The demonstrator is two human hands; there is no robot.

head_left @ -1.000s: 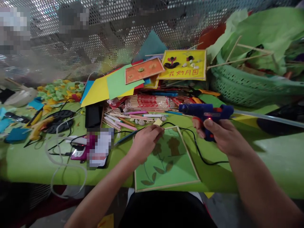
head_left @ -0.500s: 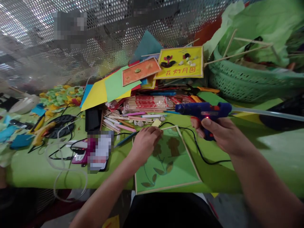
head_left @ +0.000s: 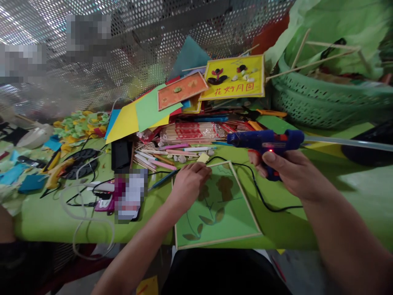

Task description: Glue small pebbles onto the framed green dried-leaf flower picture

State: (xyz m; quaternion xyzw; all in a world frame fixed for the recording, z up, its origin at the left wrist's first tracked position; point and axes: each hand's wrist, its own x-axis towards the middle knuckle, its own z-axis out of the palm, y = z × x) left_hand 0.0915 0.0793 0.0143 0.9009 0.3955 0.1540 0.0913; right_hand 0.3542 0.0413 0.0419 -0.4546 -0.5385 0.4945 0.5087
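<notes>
A blue glue gun (head_left: 264,141) is in my right hand (head_left: 285,168), its nozzle pointing left and a small red light glowing on its side. A long translucent glue stick (head_left: 344,144) runs out of its back. My left hand (head_left: 190,180) is closed, fingers bent down and together over the upper left of a green picture panel (head_left: 233,223). What is under those fingertips is hidden. Thin wooden strips edge the panel, which bears brown leaf and flower shapes with drawn stems. A small yellow paper piece (head_left: 203,157) lies just beyond my left fingers.
Pens and sticks (head_left: 158,157) lie behind the panel. A black cord (head_left: 256,188) loops to its right. A phone (head_left: 132,194) and a tangle of cables lie left. Farther back are coloured papers (head_left: 123,123), a yellow framed picture (head_left: 233,78) and a green basket (head_left: 331,102).
The view has shifted slightly. My right hand and the glue gun appear a little farther right; my left hand stays on the panel.
</notes>
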